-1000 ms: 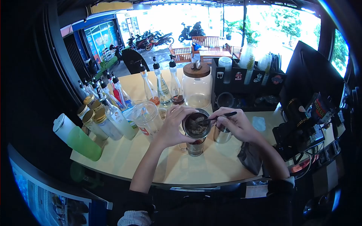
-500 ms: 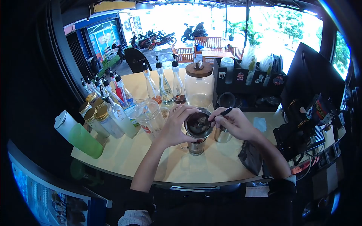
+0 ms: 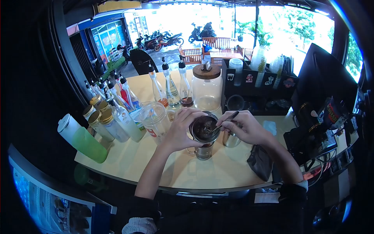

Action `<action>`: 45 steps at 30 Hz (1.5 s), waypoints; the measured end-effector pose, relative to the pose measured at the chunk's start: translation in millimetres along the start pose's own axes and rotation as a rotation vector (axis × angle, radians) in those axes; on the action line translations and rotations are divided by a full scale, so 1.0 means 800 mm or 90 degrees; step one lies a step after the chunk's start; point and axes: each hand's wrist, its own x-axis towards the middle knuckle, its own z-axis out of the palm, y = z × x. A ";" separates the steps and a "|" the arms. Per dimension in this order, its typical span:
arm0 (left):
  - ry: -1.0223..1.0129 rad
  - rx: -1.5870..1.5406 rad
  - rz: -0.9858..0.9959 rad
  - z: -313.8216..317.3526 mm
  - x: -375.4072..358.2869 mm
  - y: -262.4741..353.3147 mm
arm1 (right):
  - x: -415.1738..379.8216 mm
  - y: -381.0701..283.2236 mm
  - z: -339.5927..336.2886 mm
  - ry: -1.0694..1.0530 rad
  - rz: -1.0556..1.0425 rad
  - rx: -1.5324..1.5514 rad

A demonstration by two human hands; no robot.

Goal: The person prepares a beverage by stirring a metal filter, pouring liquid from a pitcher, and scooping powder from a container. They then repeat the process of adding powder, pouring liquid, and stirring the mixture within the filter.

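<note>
My left hand (image 3: 182,130) is wrapped around the side of a round metal cup (image 3: 204,142) with dark, wet-looking contents. The cup is tipped so its mouth faces me, just above a small glass mug (image 3: 204,153) that has a handle on its left. In my right hand (image 3: 246,128), pinched between thumb and fingers, is a thin spoon (image 3: 233,116) with a black handle. Its lower end reaches into the cup, where the tip is hard to make out. A second metal cup (image 3: 231,140) stands on the counter, partly behind my right hand.
Beside my left hand stands a clear plastic pitcher (image 3: 154,119). Pump bottles (image 3: 171,91), gold-lidded jars (image 3: 107,121) and a green bottle (image 3: 86,144) crowd the left. A wooden-lidded glass jar (image 3: 207,91) and black cup holder (image 3: 257,84) stand behind. A dark cloth (image 3: 259,162) lies right.
The spoon has gone lower and deeper into the metal cup, its handle shifting slightly with my right hand. My left hand keeps its hold on the cup.
</note>
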 end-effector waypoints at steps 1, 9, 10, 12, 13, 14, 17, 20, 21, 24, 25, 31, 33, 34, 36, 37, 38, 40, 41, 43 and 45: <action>0.000 -0.008 -0.001 0.002 0.000 -0.002 | 0.000 0.001 0.000 0.018 -0.011 -0.011; 0.009 0.018 0.008 0.003 0.000 0.003 | -0.002 0.001 0.007 0.041 0.015 0.016; 0.007 0.024 0.017 0.002 0.001 0.005 | -0.001 0.004 0.008 0.050 0.025 0.027; 0.004 0.030 0.026 0.002 0.001 0.006 | 0.000 0.009 0.009 0.060 0.036 0.039; 0.000 0.040 0.031 0.002 0.001 0.006 | 0.001 0.011 0.007 0.051 0.033 0.038; -0.004 0.049 0.036 0.002 0.002 0.005 | 0.001 0.012 0.006 0.042 0.030 0.036; -0.010 0.034 0.035 0.001 0.003 0.005 | 0.009 0.011 0.000 0.058 -0.019 0.006; -0.012 0.024 0.017 0.004 0.002 0.004 | 0.012 -0.002 0.002 -0.011 0.002 -0.005; -0.013 0.024 0.019 0.004 0.002 0.003 | 0.012 0.003 0.001 -0.009 0.002 -0.006; -0.008 0.033 0.017 0.005 -0.001 0.002 | 0.015 0.014 0.002 0.054 -0.046 -0.013; -0.003 0.030 0.015 0.005 -0.001 0.001 | 0.014 0.007 0.004 0.021 -0.039 -0.016; 0.018 -0.010 0.001 0.008 -0.005 -0.004 | 0.012 0.008 0.006 0.034 -0.062 -0.029; 0.015 -0.011 -0.002 0.008 -0.004 -0.002 | 0.012 0.007 0.009 0.021 -0.064 -0.021; 0.021 -0.007 -0.003 0.009 -0.003 -0.001 | 0.012 0.007 0.009 0.031 -0.064 -0.018; 0.026 -0.004 -0.004 0.009 -0.003 0.000 | 0.015 0.009 0.003 0.047 -0.073 -0.038; 0.025 0.002 -0.003 0.008 -0.003 0.001 | 0.014 0.008 0.005 0.046 -0.073 -0.039; 0.025 0.008 -0.001 0.007 -0.002 0.001 | 0.013 0.006 0.008 0.025 -0.060 -0.020; 0.021 0.022 0.005 0.007 -0.001 0.000 | 0.012 0.003 0.009 -0.021 -0.054 -0.032; 0.018 0.036 0.011 0.007 -0.001 -0.001 | 0.012 0.005 0.007 -0.021 -0.054 -0.032; 0.018 0.030 0.014 0.006 -0.001 0.000 | 0.014 0.011 0.003 0.062 -0.103 -0.038; 0.018 0.024 0.017 0.005 0.000 0.001 | 0.012 0.001 0.003 0.021 -0.074 -0.041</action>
